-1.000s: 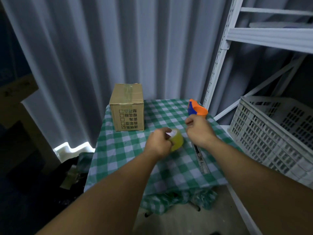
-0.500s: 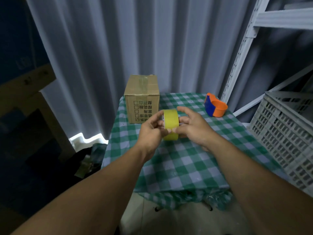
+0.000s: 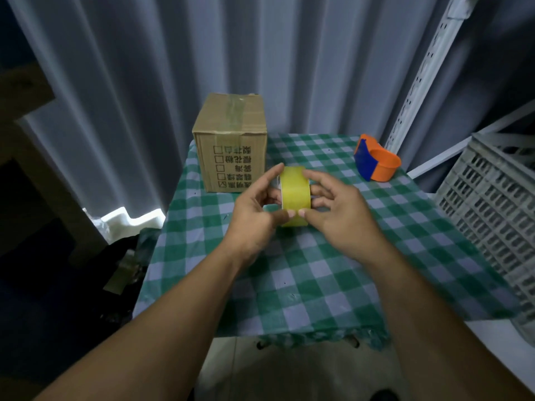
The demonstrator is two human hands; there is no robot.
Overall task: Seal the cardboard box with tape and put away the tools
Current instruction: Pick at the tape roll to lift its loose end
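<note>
A yellow tape roll [image 3: 294,192] is held upright above the green checked tablecloth [image 3: 312,273], edge toward me. My left hand [image 3: 254,209] grips its left side and my right hand [image 3: 335,209] its right side, thumbs meeting on the lower front of the roll. Behind them, at the table's back left, stands a small cardboard box [image 3: 231,140] with tape across its top and printed characters on its front. An orange and blue tape cutter [image 3: 376,162] lies at the back right of the table.
A grey slotted plastic crate [image 3: 489,204] stands to the right of the table. A white perforated shelf post [image 3: 419,73] rises behind the crate. Pleated curtain forms the backdrop. White foam [image 3: 130,221] and dark clutter lie on the floor at left.
The tape roll was lifted off the table from my left hand into both hands. My right hand left the long tool on the table, which is out of sight now. The view shifted left.
</note>
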